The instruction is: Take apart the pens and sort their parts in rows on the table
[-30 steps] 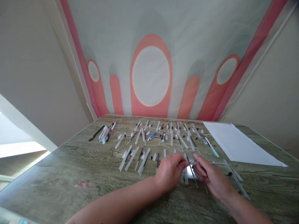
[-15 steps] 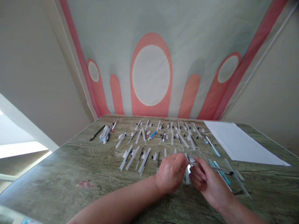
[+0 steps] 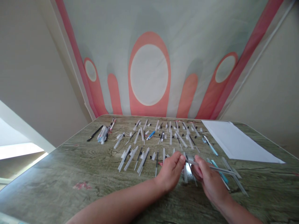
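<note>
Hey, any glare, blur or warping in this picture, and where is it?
Head view: white glare on the table between the left hand and right hand; head view: a washed-out bright strip at lower left; head view: small pen parts look soft; head view: the pink borders splay upward, likely wide-angle distortion.

Light from the left glazes the tabletop (image 3: 56, 183).

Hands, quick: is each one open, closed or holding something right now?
Left hand: closed at the tube's left end; what it grips is hidden.
Right hand: closed, holding the tube.
</note>
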A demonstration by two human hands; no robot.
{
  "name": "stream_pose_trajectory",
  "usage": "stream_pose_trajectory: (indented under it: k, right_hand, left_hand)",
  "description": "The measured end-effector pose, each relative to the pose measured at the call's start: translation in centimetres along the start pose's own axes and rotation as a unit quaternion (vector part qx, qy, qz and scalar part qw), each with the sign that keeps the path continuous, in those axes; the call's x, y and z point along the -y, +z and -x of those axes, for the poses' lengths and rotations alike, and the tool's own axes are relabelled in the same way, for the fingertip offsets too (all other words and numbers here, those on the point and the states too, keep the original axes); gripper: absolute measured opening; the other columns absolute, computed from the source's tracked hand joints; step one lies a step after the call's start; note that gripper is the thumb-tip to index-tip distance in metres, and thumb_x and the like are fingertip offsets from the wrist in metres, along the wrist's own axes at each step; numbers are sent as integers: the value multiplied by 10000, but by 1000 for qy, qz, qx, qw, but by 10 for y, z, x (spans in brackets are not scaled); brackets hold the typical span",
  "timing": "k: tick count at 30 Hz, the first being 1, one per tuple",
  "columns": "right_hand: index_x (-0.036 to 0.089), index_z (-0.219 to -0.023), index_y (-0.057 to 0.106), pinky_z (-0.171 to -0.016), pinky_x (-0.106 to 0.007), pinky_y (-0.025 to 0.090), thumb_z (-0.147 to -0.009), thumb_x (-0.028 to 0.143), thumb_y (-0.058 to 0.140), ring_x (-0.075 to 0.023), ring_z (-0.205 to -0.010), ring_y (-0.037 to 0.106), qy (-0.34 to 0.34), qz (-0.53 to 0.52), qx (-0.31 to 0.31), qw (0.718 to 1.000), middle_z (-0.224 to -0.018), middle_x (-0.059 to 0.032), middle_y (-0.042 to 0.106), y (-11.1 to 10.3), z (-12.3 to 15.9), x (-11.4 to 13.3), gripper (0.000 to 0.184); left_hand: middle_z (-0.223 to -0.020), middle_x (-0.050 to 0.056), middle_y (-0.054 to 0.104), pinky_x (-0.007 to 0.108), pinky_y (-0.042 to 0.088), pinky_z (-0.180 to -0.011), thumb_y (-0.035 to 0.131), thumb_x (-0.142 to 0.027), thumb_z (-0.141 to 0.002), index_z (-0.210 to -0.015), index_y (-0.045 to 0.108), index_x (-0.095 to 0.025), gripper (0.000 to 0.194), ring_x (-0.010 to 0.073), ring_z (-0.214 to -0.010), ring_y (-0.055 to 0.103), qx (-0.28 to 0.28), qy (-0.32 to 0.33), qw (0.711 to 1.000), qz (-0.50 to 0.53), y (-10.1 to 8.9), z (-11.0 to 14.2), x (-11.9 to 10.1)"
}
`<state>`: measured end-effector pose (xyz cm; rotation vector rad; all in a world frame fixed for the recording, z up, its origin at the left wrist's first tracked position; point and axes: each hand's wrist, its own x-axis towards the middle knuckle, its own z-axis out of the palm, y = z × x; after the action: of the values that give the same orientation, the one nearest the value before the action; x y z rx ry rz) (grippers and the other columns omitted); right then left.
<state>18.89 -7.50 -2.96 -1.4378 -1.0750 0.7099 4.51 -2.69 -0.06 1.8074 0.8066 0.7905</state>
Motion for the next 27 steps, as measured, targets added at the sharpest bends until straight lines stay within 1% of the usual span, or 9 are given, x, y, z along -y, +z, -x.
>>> stream_pose_trajectory:
  k: [2,4,7,13,15,19,22,25,27]
  right_hand:
    - [246,-487,292,-453,-281,263,-838,559,396,-129,-417,302,16,-7,13,1000,-417,42,350,-1,-1,1,481]
    - [247,-495,302,-453,-284,250,-824,573,407,-134,-421,303,24,-13,18,999,-419,36,364,-2,-1,2,475]
    - [247,-504,311,-455,-286,237,-819,574,415,-139,-426,302,30,-16,24,999,-422,35,369,-3,-1,3,465]
    - [236,-527,312,-479,-276,248,-851,524,412,-135,-465,305,48,-14,52,997,-478,44,328,-4,-3,4,444]
    - [232,-533,314,-491,-272,250,-860,512,409,-133,-476,309,46,-4,60,997,-491,46,320,-5,-3,3,441]
    - [230,-530,309,-490,-271,237,-857,529,406,-131,-476,298,46,-1,57,997,-483,46,314,-7,-4,3,454]
    - [230,-532,310,-500,-275,248,-854,546,399,-134,-478,306,45,2,62,997,-484,46,314,-8,-4,4,460]
    - [229,-529,313,-514,-279,262,-861,546,386,-136,-479,320,38,11,71,997,-485,48,321,-8,-4,5,464]
    - [229,-522,314,-517,-280,263,-869,538,376,-137,-475,326,31,17,76,996,-481,49,323,-8,-4,5,469]
  left_hand:
    - [-668,-29,445,206,327,-597,303,-424,-922,-865,476,-166,315,91,-625,404,4,22,1000,-17,-2,1,-1]
    - [-677,-30,455,206,326,-600,317,-402,-923,-885,480,-174,283,91,-625,407,8,37,998,-47,-3,3,-2]
    - [-670,-32,452,205,317,-589,309,-396,-926,-836,472,-180,286,90,-615,402,5,38,996,-81,-2,3,-1]
    - [-621,-38,411,196,295,-544,288,-427,-924,-720,423,-177,350,87,-581,369,-5,15,995,-97,2,3,5]
    - [-633,-34,434,198,306,-557,281,-421,-928,-759,447,-178,339,89,-588,388,-9,15,995,-96,3,4,6]
    - [-706,-22,495,203,333,-605,298,-392,-931,-894,475,-186,274,95,-639,435,-13,35,996,-87,5,7,6]
    - [-669,-31,456,198,319,-582,296,-394,-931,-831,467,-182,291,89,-613,405,-16,35,996,-86,7,7,7]
    - [-626,-39,408,192,298,-550,300,-417,-925,-727,424,-174,338,82,-584,372,-17,21,997,-77,7,6,9]
    - [-604,-40,402,190,290,-534,297,-429,-923,-687,403,-172,365,79,-565,365,-12,10,998,-66,7,5,10]
